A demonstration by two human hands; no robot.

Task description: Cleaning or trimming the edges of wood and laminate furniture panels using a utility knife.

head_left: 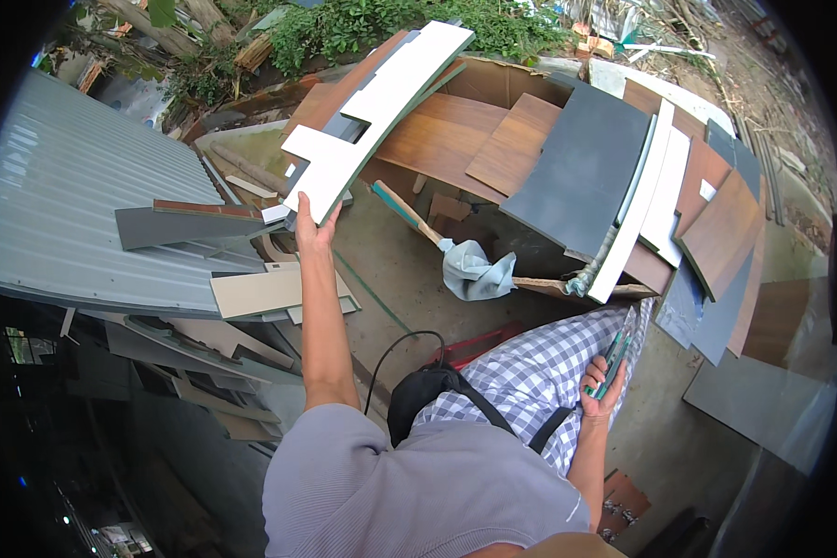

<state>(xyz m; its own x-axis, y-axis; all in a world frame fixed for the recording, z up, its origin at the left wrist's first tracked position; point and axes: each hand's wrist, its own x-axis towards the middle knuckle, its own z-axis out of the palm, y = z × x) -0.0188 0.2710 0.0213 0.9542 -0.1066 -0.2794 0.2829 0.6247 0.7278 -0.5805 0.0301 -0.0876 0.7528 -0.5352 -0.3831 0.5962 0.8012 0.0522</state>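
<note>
left arm (327, 321) outstretched | left hand (315, 231) gripping | right forearm (588, 458) low | right hand (597, 398) curled

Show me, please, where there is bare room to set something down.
Bare concrete floor shows between the right hand and the grey board at lower right, and between the left forearm and the hanging grey cloth. The dark grey panel is mostly bare. It is crowded with offcuts left of that forearm and overlapping boards at right.
</note>
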